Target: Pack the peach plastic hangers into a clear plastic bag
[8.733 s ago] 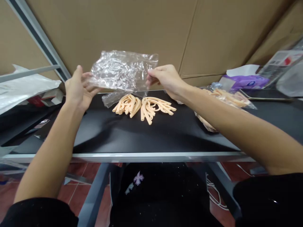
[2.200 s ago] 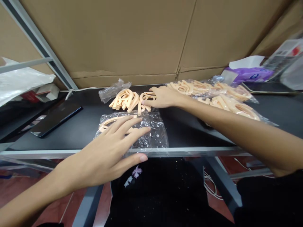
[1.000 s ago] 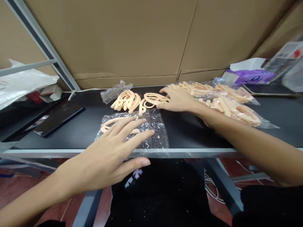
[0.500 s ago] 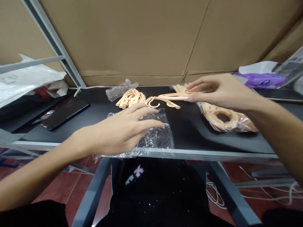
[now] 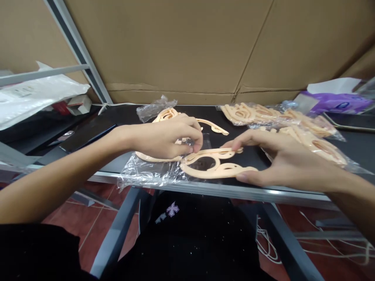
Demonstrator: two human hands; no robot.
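While the tabletop [image 5: 124, 114] bears a clear bag [image 5: 155, 169] by its front edge, the right hand [image 5: 290, 160] has its grip around a hanger [image 5: 203, 174], one end at the bag, and the left hand's [image 5: 175, 136] narrow grip holds I cannot tell what.

Bare forearms [image 5: 84, 166] reach in from both sides: the left hand [image 5: 171, 136] curls palm down, fingertips [image 5: 197, 145] apparently pinched together; the right hand [image 5: 284, 158] grips sideways, thumb [image 5: 253, 177] spread from forefinger [image 5: 243, 138].

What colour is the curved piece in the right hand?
The curved piece is pale peach; head view.
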